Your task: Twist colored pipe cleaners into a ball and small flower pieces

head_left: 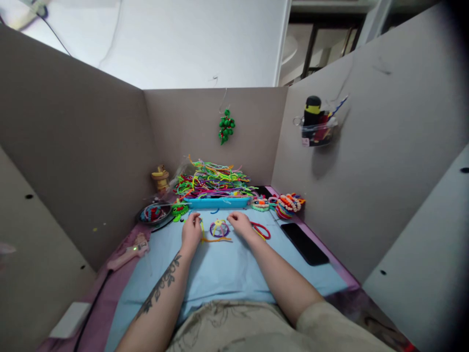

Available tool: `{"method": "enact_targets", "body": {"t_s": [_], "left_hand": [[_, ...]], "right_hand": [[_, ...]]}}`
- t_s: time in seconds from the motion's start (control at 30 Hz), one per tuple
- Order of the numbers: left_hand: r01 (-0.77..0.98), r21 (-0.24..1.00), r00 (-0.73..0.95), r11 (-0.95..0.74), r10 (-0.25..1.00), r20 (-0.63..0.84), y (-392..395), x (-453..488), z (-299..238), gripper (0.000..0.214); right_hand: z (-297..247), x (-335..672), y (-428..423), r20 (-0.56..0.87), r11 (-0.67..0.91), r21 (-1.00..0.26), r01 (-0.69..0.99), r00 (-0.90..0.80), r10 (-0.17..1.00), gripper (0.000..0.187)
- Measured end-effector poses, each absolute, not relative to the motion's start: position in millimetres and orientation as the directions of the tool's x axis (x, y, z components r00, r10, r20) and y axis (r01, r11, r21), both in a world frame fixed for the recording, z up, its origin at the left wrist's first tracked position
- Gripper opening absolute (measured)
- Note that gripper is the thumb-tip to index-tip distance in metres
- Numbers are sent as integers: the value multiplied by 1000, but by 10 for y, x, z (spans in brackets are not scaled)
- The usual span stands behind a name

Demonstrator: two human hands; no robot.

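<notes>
My left hand (192, 231) is closed in a pinch just left of a small round piece (220, 229) made of purple, yellow and pink fuzzy stems. A yellow-green stem (202, 231) runs beside its fingertips; whether they grip it I cannot tell. On the other side of the round piece, my right hand (240, 223) is pinched too, and what lies in its fingers is too small to make out. An orange stem (219, 239) lies in front of the round piece. Red looped stems (263, 230) are on the cloth by my right wrist.
Behind my hands, a blue tray (220, 203) holds a heap of colourful stems (216, 178). A dark bowl (156, 213) and a pink glue gun (130, 252) are at left. A black phone (305, 243) and beaded-looking crafts (287, 204) are at right. Panels (216, 105) enclose three sides.
</notes>
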State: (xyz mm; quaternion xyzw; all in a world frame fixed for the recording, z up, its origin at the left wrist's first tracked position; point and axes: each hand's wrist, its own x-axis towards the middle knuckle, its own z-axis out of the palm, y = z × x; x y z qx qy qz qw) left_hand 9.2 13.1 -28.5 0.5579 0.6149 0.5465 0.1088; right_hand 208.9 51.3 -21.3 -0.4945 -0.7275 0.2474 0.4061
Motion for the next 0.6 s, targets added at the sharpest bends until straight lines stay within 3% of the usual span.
{"method": "enact_targets", "body": {"t_s": [0.1, 0.17, 0.23, 0.33, 0.47, 0.6], "left_hand": [[359, 895, -628, -263, 641, 440, 172, -43, -244, 20], [181, 934, -807, -309, 496, 320, 225, -178, -234, 20], [7, 950, -898, -313, 417, 143, 281, -308, -239, 16], [-48, 954, -918, -297, 389, 75, 335, -408, -257, 14], [33, 950, -818, -309, 538, 203, 293, -303, -236, 15], [348, 854, -331, -387, 802, 498, 100, -33, -153, 21]], "right_hand": [[-150, 2111, 409, 215, 463, -663, 588, -443, 870, 25], [-151, 2114, 356, 98, 531, -570, 627, -589, 802, 25], [-162, 2113, 320, 21, 583, -477, 658, -654, 756, 23], [-154, 2110, 292, -8, 604, -363, 710, -650, 760, 15], [-99, 2122, 269, -84, 601, -332, 727, -658, 749, 13], [-78, 2131, 247, -109, 621, -367, 693, -695, 711, 11]]}}
